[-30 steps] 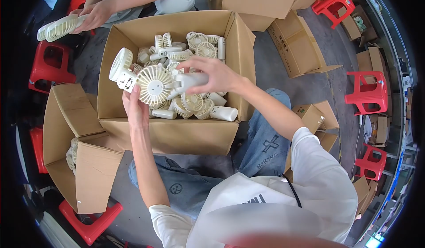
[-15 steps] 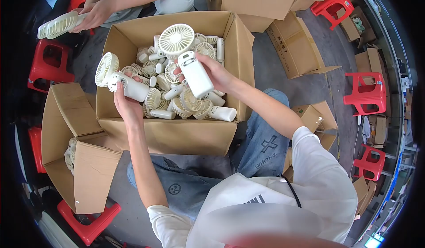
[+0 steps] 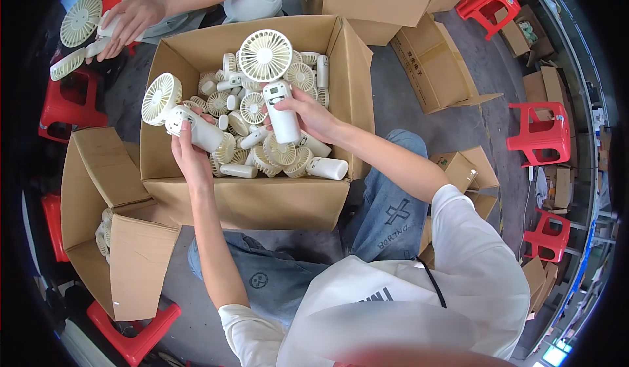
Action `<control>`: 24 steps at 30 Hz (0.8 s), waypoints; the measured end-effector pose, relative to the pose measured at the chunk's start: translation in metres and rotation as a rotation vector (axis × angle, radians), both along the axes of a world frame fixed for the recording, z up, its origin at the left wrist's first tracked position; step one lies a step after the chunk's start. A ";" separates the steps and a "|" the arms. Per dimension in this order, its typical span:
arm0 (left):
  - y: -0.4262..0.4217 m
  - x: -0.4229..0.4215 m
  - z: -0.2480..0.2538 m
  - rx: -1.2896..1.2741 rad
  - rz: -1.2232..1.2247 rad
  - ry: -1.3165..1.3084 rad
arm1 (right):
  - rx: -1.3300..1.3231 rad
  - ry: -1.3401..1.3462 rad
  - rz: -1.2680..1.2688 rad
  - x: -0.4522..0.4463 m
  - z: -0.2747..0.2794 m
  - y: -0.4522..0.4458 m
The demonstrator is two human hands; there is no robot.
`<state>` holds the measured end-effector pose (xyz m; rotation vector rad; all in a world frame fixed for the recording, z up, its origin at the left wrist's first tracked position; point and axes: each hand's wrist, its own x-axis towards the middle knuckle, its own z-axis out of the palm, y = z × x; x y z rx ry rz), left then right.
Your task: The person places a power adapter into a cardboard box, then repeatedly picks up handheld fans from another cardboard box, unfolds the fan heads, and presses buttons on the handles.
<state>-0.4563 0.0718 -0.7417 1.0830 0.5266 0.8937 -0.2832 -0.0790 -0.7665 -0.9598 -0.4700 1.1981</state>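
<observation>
item, nearest: our jeans (image 3: 386,216), legs folded, just short of the big box (image 3: 246,206).

item: one left hand (image 3: 190,160), closed round the handle of the left fan (image 3: 206,133), thumb on its face; the fan is tilted, its head to the left, over the box's left side.

item: one right hand (image 3: 313,116), closed on the right fan (image 3: 284,121), thumb across the front, fingers mostly behind; head pointing away from us, above the pile. the two held fans are apart.

item: loose fans (image 3: 280,149), many, heaped at all angles inside the big box, beneath and around our hands.

item: one side box (image 3: 92,170), left of the big box, flaps open, a few fans (image 3: 105,232) within.

state of work, as we judge it: two units in hand, both whole to the eye, each with head and handle; the greater stock lies unsorted in the big box. nothing visible marks handled fans from unhandled ones, so we cannot tell the share done.

item, beyond: another person's hands (image 3: 131,23), holding fans (image 3: 80,21), at least two, left of the box's far edge.

item, farther: open cartons (image 3: 432,65) and red stools (image 3: 544,131) on the right.
</observation>
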 end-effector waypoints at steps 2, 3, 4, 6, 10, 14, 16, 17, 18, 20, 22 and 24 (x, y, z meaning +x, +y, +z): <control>0.001 0.001 -0.002 0.025 -0.011 -0.001 | 0.045 -0.044 -0.008 0.002 -0.001 0.002; 0.001 0.002 -0.003 0.047 -0.021 -0.002 | 0.038 -0.016 -0.026 0.006 -0.002 0.001; 0.001 0.003 -0.004 0.067 -0.029 -0.002 | 0.030 0.013 -0.041 0.009 -0.003 0.000; -0.001 0.004 -0.006 0.079 -0.023 0.014 | 0.022 0.045 -0.050 0.008 0.002 0.001; -0.001 0.007 -0.007 0.103 -0.029 0.048 | 0.011 0.040 -0.220 0.003 0.024 0.003; -0.002 0.010 -0.008 0.089 -0.041 0.050 | 0.119 -0.019 -0.162 0.010 0.019 -0.001; -0.002 0.012 -0.009 0.078 -0.048 0.052 | 0.094 -0.055 -0.161 0.010 0.018 0.000; -0.003 0.012 -0.010 0.076 -0.051 0.053 | 0.082 -0.071 -0.162 0.009 0.019 -0.001; -0.003 0.012 -0.010 0.070 -0.055 0.056 | 0.081 -0.071 -0.164 0.009 0.020 -0.001; -0.003 0.012 -0.010 0.058 -0.059 0.064 | 0.094 -0.100 -0.185 0.008 0.022 0.000; -0.002 0.012 -0.010 0.050 -0.054 0.067 | 0.101 -0.115 -0.191 0.008 0.022 0.000; -0.002 0.012 -0.011 0.031 -0.049 0.071 | 0.116 -0.115 -0.156 0.010 0.019 -0.001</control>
